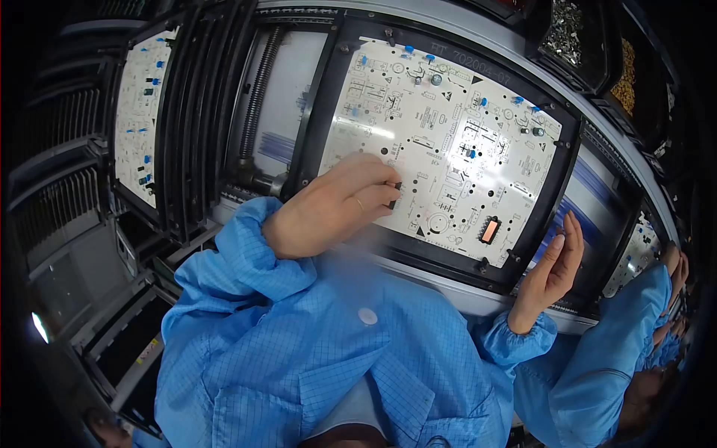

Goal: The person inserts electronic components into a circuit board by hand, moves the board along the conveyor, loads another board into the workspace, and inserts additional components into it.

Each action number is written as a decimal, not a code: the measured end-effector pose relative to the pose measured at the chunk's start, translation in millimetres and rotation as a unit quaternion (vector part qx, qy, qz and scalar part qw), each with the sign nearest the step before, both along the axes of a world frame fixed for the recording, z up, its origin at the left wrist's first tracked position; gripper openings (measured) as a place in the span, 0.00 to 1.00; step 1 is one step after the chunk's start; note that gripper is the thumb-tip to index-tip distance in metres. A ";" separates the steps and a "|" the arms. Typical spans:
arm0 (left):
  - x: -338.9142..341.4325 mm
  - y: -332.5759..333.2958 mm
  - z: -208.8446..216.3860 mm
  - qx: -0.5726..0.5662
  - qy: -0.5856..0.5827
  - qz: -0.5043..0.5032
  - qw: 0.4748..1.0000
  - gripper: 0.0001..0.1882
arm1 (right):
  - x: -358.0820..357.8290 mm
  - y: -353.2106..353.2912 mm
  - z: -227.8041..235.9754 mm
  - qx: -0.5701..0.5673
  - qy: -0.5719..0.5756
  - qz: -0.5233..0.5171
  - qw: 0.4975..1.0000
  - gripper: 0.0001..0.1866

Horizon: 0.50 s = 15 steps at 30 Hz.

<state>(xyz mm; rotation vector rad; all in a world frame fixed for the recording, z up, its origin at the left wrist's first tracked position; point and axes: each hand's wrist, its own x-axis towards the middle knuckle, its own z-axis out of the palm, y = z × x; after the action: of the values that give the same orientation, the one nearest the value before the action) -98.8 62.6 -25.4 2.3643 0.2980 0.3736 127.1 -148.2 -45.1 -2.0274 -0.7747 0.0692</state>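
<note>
A white printed circuit board point(441, 123), carrying small blue and dark components, lies in a black frame point(317, 112) in front of me. My left hand point(332, 205), with a ring on one finger, reaches over the board's near left part. Its fingertips are closed on a small black component point(396, 197) at the board's surface; the hand hides part of it. A black component with an orange top point(489, 230) sits near the board's near right corner. My right hand point(554, 265) hovers beside the frame's right edge, fingers stretched out and holding nothing I can see.
The frame rests on a conveyor with metal rails point(448, 280). Another populated board point(142, 112) stands in a frame at the left. Dark bins of metal parts point(565, 33) and yellowish parts point(626, 78) line the far right. A co-worker's blue sleeve point(620, 336) is close on my right, beside another board point(635, 254).
</note>
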 end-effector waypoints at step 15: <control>1.5 -4.2 -1.2 0.002 0.005 0.005 1.000 0.16 | -1.1 -4.0 -5.2 0.028 0.046 0.007 0.999 0.15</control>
<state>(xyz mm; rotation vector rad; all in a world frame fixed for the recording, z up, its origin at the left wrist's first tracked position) -97.3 58.4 -26.6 2.3703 0.3137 0.3687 126.0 -152.3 -50.3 -1.9521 -0.7253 0.1459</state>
